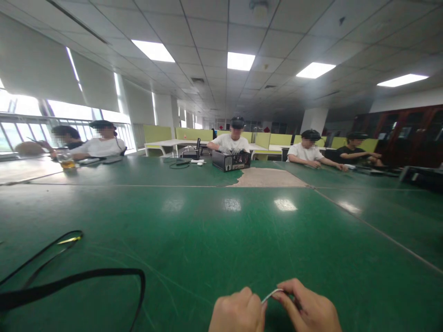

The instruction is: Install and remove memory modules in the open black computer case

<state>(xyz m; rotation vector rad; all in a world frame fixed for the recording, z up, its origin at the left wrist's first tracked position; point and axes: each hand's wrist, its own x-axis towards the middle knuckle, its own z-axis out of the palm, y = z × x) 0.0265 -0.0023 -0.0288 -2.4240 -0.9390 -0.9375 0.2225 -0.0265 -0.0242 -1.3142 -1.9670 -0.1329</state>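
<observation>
The wearer's own body, seen from the head camera, comprises a bare left hand (238, 311) with a smoothly rounded outline of knuckles (246, 292) and a bare right hand (316, 311) with slender, tapering fingers (292, 286), both cropped by the view's lower edge.

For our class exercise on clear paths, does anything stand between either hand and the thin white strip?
Nothing visible does: the left hand and the right hand both hold the thin white strip, which bows between them. The black strap is well off to the left.
</observation>
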